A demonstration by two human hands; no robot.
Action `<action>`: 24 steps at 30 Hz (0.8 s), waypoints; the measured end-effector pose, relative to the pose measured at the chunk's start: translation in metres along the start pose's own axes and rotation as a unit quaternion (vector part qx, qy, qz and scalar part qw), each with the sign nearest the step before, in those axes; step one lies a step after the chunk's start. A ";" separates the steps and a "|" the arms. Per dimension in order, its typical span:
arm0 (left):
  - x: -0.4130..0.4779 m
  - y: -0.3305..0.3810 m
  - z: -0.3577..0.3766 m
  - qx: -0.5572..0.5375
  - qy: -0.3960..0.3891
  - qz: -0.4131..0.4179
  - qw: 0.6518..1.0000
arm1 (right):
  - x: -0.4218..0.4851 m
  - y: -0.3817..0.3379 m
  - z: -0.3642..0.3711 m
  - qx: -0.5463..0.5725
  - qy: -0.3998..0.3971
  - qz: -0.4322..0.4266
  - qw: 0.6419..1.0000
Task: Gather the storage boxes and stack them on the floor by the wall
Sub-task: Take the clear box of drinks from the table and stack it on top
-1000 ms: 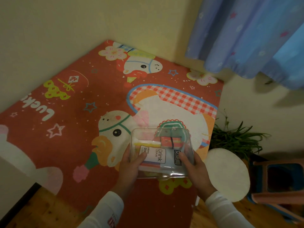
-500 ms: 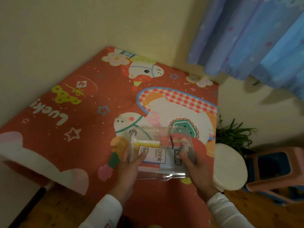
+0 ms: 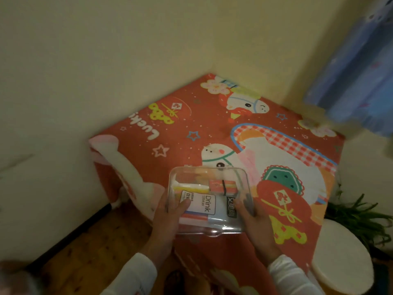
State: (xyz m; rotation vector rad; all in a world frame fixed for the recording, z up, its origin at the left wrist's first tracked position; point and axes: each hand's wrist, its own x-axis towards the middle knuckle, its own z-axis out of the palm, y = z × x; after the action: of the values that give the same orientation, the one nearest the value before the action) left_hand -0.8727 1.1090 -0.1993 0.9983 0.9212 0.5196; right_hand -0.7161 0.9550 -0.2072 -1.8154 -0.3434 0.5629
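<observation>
A clear plastic storage box point(image 3: 209, 201) with a lid is held up in front of me, over the near edge of the red bed. Inside it show a white "Drink Straw" pack, a yellow tube and coloured packets. My left hand point(image 3: 168, 218) grips its left side with the thumb on the lid. My right hand point(image 3: 253, 222) grips its right side the same way. Both sleeves are white.
A bed with a red cartoon-print cover point(image 3: 212, 135) fills the corner between two cream walls point(image 3: 85, 71). Wooden floor point(image 3: 89, 252) lies at lower left along a dark skirting. A round white stool point(image 3: 342, 258), a green plant point(image 3: 361, 216) and a blue curtain point(image 3: 357, 77) are on the right.
My view has swung to the left, showing more of the left wall and the floor. The box stays held in both hands, in the same grip.
</observation>
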 end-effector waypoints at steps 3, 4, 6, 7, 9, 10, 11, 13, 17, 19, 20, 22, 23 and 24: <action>-0.031 -0.001 -0.025 -0.016 0.034 0.021 0.999 | -0.019 -0.006 0.017 -0.005 -0.048 -0.008 0.999; -0.043 -0.001 -0.035 -0.021 0.049 0.031 0.998 | -0.027 -0.011 0.025 -0.012 -0.067 -0.011 0.998; -0.067 -0.003 -0.060 -0.020 0.080 0.050 0.995 | -0.042 -0.015 0.044 -0.018 -0.113 -0.024 0.993; -0.077 -0.004 -0.070 -0.021 0.088 0.059 0.994 | -0.048 -0.015 0.052 -0.022 -0.130 -0.029 0.991; -0.100 -0.003 -0.098 -0.029 0.115 0.076 0.990 | -0.065 -0.016 0.075 -0.031 -0.162 -0.030 0.986; -0.109 -0.002 -0.108 -0.028 0.129 0.081 0.988 | -0.071 -0.016 0.084 -0.039 -0.174 -0.026 0.984; -0.119 -0.002 -0.119 -0.029 0.148 0.084 0.985 | -0.079 -0.017 0.094 -0.052 -0.190 -0.025 0.980; -0.143 -0.001 -0.147 -0.045 0.187 0.094 0.977 | -0.098 -0.019 0.121 -0.058 -0.226 -0.027 0.972; -0.176 -0.004 -0.196 -0.069 0.247 0.100 0.961 | -0.130 -0.023 0.169 -0.061 -0.273 -0.064 0.958; -0.186 -0.006 -0.215 -0.078 0.263 0.101 0.956 | -0.142 -0.024 0.187 -0.051 -0.296 -0.059 0.952; -0.191 -0.007 -0.225 -0.078 0.273 0.103 0.953 | -0.150 -0.026 0.197 -0.046 -0.308 -0.058 0.949; -0.204 -0.011 -0.257 -0.092 0.295 0.109 0.945 | -0.171 -0.029 0.227 -0.054 -0.331 -0.070 0.939; -0.210 -0.012 -0.271 -0.100 0.304 0.109 0.941 | -0.180 -0.030 0.240 -0.056 -0.345 -0.071 0.934; -0.215 -0.013 -0.285 -0.107 0.313 0.107 0.938 | -0.190 -0.032 0.254 -0.052 -0.360 -0.067 0.929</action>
State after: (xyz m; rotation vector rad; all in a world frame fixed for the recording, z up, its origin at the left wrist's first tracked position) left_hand -1.2288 1.0812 -0.1877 0.7420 1.2894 1.1404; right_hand -1.0111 1.0753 -0.1984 -1.6115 -0.9991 1.1247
